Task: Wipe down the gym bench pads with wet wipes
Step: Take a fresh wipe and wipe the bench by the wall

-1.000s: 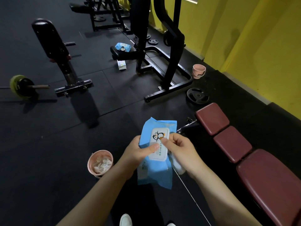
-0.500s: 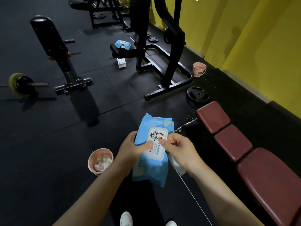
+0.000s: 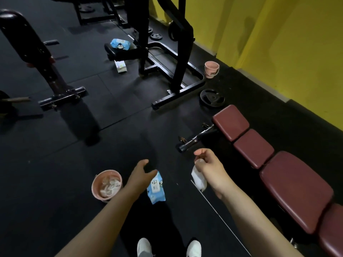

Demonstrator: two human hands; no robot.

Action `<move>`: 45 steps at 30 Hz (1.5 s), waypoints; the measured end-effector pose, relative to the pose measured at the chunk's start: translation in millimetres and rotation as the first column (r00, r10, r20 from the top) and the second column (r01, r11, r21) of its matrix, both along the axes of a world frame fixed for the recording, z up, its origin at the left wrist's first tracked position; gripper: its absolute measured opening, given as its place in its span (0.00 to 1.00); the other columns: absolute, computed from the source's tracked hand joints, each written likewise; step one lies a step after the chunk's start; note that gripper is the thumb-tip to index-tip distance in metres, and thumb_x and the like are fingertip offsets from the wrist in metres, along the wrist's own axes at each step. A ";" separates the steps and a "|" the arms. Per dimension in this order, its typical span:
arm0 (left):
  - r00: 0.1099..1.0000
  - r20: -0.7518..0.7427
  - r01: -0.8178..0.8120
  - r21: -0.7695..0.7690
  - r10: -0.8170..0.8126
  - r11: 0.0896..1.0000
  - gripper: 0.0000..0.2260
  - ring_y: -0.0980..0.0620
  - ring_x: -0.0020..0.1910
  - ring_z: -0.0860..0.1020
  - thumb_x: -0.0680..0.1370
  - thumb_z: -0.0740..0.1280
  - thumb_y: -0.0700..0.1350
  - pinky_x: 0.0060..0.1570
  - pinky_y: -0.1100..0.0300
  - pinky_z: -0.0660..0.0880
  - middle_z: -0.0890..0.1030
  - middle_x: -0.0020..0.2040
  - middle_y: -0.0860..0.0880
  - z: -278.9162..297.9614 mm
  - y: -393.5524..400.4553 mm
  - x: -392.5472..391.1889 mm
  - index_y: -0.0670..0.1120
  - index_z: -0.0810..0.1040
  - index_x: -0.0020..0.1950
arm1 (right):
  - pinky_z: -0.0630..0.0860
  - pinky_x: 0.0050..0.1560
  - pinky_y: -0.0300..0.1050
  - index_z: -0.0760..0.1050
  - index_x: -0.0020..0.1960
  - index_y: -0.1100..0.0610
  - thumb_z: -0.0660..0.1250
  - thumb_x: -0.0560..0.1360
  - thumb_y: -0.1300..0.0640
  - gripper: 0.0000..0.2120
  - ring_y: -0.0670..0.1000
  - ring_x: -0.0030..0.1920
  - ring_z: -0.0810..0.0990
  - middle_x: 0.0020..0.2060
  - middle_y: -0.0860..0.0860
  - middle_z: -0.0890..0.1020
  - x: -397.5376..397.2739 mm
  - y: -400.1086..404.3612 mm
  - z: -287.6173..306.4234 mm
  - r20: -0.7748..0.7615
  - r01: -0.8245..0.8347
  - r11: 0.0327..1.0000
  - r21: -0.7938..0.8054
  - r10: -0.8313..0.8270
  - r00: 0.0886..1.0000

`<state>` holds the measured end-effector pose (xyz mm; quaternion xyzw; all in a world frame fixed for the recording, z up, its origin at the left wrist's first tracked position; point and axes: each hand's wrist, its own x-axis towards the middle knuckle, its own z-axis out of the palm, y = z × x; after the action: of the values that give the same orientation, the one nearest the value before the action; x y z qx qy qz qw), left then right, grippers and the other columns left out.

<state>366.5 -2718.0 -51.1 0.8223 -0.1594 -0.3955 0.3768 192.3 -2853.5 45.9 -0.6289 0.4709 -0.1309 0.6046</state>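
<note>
Beside the dark red padded gym bench point(image 3: 295, 190), the right hand point(image 3: 209, 167) grips a white wet wipe point(image 3: 198, 179); the left hand point(image 3: 141, 176) hangs open-fingered above the blue wipe packet point(image 3: 156, 190). Advisable: unfold the wipe fully, then press flat along each pad.

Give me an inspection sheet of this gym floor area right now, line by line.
Surface: black rubber floor, dim, shadowed.
Job's things: maroon bench pads in a row at right; blue wet wipes pack below the left hand, whether in the air or on the floor cannot be told; white wipe in the right hand.
Clutter: pink bucket of used wipes; second pink bucket near the wall; second blue pack on a black seat; small carton; weight plate.
Hands: left hand open, holds nothing; right hand grips the wipe.
Cables: nothing seen.
Surroundings: yellow wall, black rack frame.
</note>
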 end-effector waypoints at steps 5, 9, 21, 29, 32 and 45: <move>0.985 0.027 0.169 -0.249 -0.168 0.954 0.17 0.55 0.65 0.75 0.78 0.70 0.42 0.58 0.69 0.69 0.78 0.62 0.54 25.7 -14.8 -12.1 0.48 0.75 0.67 | 0.75 0.42 0.43 0.74 0.54 0.53 0.61 0.74 0.69 0.15 0.49 0.42 0.79 0.43 0.51 0.82 6.0 2.3 0.6 0.079 0.036 0.999 0.025 -0.038 0.996; 0.918 -0.168 0.257 -0.438 -0.359 0.861 0.19 0.62 0.65 0.75 0.79 0.68 0.43 0.57 0.72 0.72 0.78 0.64 0.57 67.4 -22.1 -23.7 0.53 0.72 0.70 | 0.77 0.42 0.41 0.77 0.54 0.60 0.62 0.75 0.71 0.12 0.50 0.44 0.83 0.44 0.54 0.85 5.4 2.9 6.9 0.201 0.017 0.993 0.119 -0.041 0.979; 0.876 0.121 0.471 -0.419 -0.467 0.776 0.05 0.53 0.45 0.80 0.78 0.69 0.44 0.47 0.55 0.76 0.83 0.45 0.51 74.3 -64.4 -51.4 0.53 0.81 0.45 | 0.80 0.43 0.46 0.73 0.55 0.62 0.56 0.74 0.77 0.16 0.50 0.43 0.83 0.47 0.56 0.83 -39.1 -7.4 7.4 0.260 0.254 0.953 0.165 -0.291 0.921; 0.756 0.372 0.651 -0.338 -0.539 0.680 0.07 0.61 0.34 0.72 0.81 0.63 0.46 0.37 0.65 0.70 0.76 0.35 0.58 99.0 -113.5 -88.8 0.55 0.76 0.44 | 0.74 0.41 0.37 0.78 0.48 0.54 0.58 0.76 0.65 0.12 0.45 0.41 0.78 0.41 0.48 0.82 -92.2 -28.5 13.5 0.089 0.209 0.977 -0.044 -0.204 0.975; 0.792 0.334 0.610 -0.371 -0.512 0.700 0.07 0.57 0.38 0.75 0.82 0.62 0.46 0.41 0.58 0.74 0.78 0.38 0.52 105.4 -135.4 -105.9 0.54 0.76 0.45 | 0.75 0.52 0.42 0.80 0.49 0.56 0.63 0.80 0.51 0.11 0.47 0.46 0.80 0.44 0.49 0.84 -117.5 -40.4 14.7 0.135 0.155 0.987 0.051 -0.160 0.978; 0.790 -0.581 0.103 -0.191 -0.197 0.976 0.16 0.45 0.56 0.82 0.78 0.69 0.44 0.51 0.51 0.80 0.82 0.58 0.42 74.0 -188.0 -183.8 0.46 0.73 0.64 | 0.79 0.40 0.45 0.80 0.50 0.62 0.64 0.75 0.62 0.07 0.52 0.38 0.82 0.39 0.56 0.85 -197.9 -85.4 -9.9 0.131 0.412 0.881 0.231 -0.448 0.885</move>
<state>182.7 -2906.0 22.9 0.6103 -0.1269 -0.6493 0.4357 -5.6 -2938.9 36.1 -0.4309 0.5528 -0.2714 0.6596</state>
